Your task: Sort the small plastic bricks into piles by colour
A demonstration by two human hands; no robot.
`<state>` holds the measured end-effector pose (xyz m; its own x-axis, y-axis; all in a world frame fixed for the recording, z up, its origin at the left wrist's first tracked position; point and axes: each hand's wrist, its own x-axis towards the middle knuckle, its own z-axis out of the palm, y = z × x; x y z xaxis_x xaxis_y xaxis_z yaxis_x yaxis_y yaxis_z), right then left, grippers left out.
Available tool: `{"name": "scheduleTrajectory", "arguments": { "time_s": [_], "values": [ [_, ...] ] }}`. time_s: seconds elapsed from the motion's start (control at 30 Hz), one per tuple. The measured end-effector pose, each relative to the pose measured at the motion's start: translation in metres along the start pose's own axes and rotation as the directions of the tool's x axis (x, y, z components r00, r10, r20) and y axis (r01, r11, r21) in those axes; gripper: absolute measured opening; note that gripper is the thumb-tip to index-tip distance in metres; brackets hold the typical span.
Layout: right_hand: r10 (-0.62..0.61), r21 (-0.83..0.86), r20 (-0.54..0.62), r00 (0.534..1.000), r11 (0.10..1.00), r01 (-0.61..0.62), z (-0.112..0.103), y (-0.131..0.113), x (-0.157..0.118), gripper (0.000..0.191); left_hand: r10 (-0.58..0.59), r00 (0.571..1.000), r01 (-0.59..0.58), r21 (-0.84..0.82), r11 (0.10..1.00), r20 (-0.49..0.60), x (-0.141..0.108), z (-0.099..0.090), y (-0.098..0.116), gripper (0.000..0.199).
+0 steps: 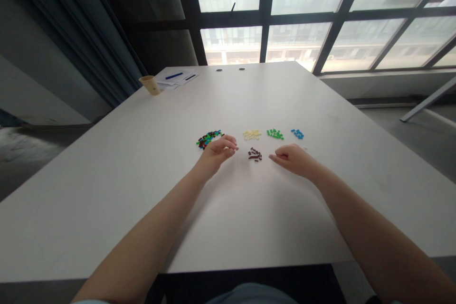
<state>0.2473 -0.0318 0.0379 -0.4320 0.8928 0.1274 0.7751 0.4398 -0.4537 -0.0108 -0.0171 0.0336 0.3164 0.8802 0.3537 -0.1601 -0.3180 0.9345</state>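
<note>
Small dark-brown block-shaped pieces, seemingly hard plastic [254, 156], lie on the smooth white desk [221, 228] between the left grip [218, 147] and the right grip [295, 158]. Both grips are curled, thumbs towards fingers; whether either pinches a piece, I cannot tell. A mixed multicoloured heap of similar pieces [205, 141] sits just beside the left grip; pale-yellow pieces [252, 134], bright-green pieces [275, 134] and blue pieces [298, 134] lie beyond the grips. All should be feather-light, stiff, sturdy and prone to skid; opposite sides, between thumb and fingertip, look the surest hold.
</note>
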Motion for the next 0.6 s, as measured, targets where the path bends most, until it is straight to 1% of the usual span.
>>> {"name": "scheduleTrajectory", "arguments": {
  "time_s": [0.07,0.13,0.27,0.43,0.5,0.6],
  "values": [
    [-0.002,-0.009,0.000,1.000,1.000,0.002,0.001,0.000,0.001,0.042,0.001,0.995,0.006,-0.071,0.997,0.100,-0.006,0.015,0.006,0.012],
    [-0.005,-0.020,0.000,1.000,1.000,0.005,0.002,0.001,0.001,0.042,-0.012,0.987,0.024,-0.074,0.997,0.157,-0.011,0.024,0.011,0.012],
    [-0.012,-0.028,0.001,1.000,1.000,0.012,0.005,0.002,0.002,0.042,-0.029,0.982,0.034,-0.022,0.999,0.189,-0.014,0.030,0.015,0.015],
    [-0.042,-0.018,-0.024,0.999,0.999,0.041,0.006,0.001,0.003,0.042,-0.047,0.979,0.052,-0.017,0.999,0.201,-0.015,0.031,0.016,0.016],
    [-0.087,0.023,-0.082,0.993,0.996,0.089,0.004,-0.005,0.002,0.038,-0.060,0.979,0.064,-0.011,0.998,0.196,-0.015,0.031,0.015,0.017],
    [-0.155,0.140,-0.251,0.955,0.971,0.194,0.000,-0.024,-0.004,0.025,-0.096,0.975,0.096,0.010,0.995,0.202,-0.014,0.030,0.012,0.017]
  ]
}}
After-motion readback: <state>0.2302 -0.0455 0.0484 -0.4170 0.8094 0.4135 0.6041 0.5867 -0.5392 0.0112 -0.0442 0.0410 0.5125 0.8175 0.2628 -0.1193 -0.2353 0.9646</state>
